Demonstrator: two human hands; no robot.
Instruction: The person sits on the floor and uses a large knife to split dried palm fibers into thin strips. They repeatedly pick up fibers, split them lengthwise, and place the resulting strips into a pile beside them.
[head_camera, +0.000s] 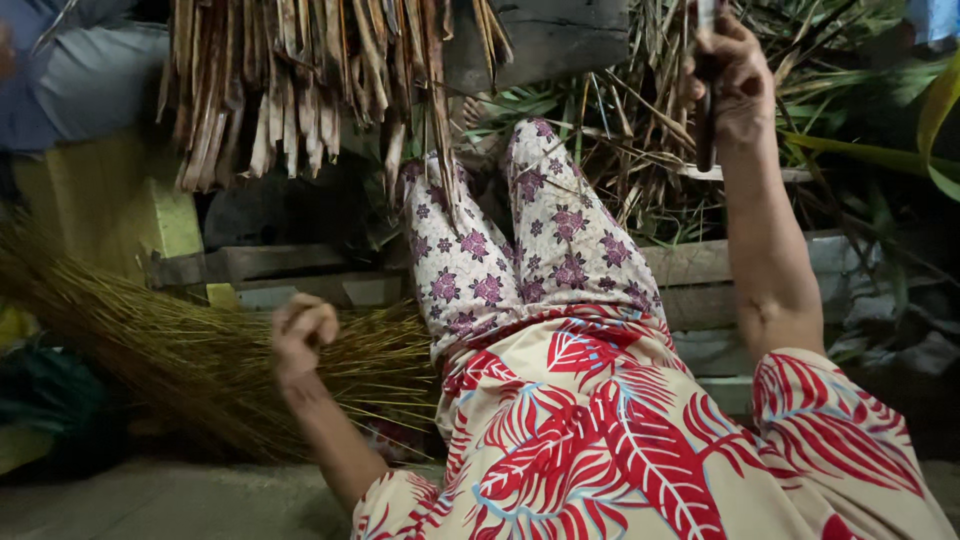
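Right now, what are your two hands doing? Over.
Left hand closed in a fist on the bundle of thin yellow sticks. Right hand raised, gripping a dark knife handle. Dry leaf strips hang overhead.

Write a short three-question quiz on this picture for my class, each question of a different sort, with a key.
1. True or false: the left hand is closed in a fist beside the pile of thin yellow-brown sticks.
2. Multiple choice: what does the right hand grip? A) a dark, narrow tool B) a white cup C) a red ball
3. Fill in: the dry brown strips hang near the picture's ____ edge.

Key
1. True; the fist sits at the sticks, though whether it grips any cannot be told.
2. A; the hand is raised and closed on the tool in front of the green leaves.
3. Top.
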